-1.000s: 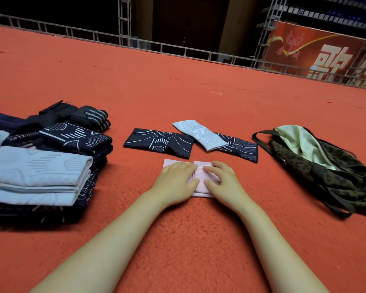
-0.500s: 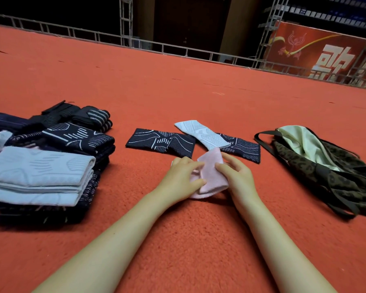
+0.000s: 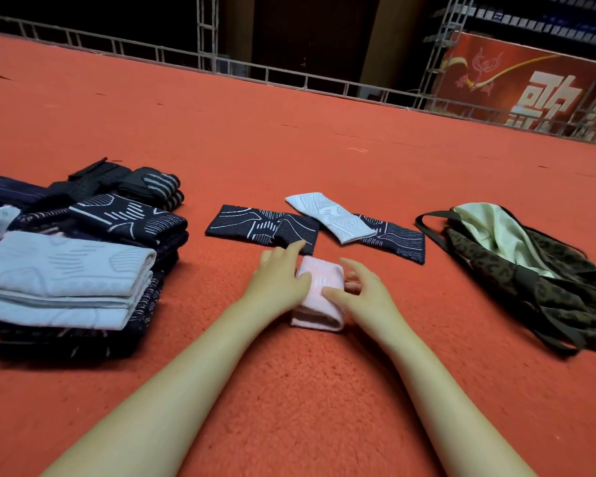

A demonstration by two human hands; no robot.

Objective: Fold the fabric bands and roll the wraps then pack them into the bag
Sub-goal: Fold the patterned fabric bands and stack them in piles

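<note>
A pink fabric band (image 3: 319, 296), folded into a small thick pad, lies on the red carpet between my hands. My left hand (image 3: 277, 278) rests against its left edge with the thumb on the fabric and the fingers stretched forward. My right hand (image 3: 362, 294) pinches the band's right side, thumb on top and fingers curled behind it. Beyond the hands lie a folded navy patterned band (image 3: 258, 227), a white band (image 3: 331, 218) and another navy band (image 3: 401, 241) partly under the white one. The leopard-print bag (image 3: 537, 287) lies open at the right, showing its pale green lining.
At the left sits a stack of folded bands, with a pale blue band (image 3: 62, 270) on top and navy ones beneath. Black wraps (image 3: 131, 182) lie behind that stack. The red carpet (image 3: 289, 390) runs back to a metal rail (image 3: 289, 75).
The pink band lay flat under both hands, was lifted at one end and folded over, and now sits as a thicker, narrower pad between my hands.
</note>
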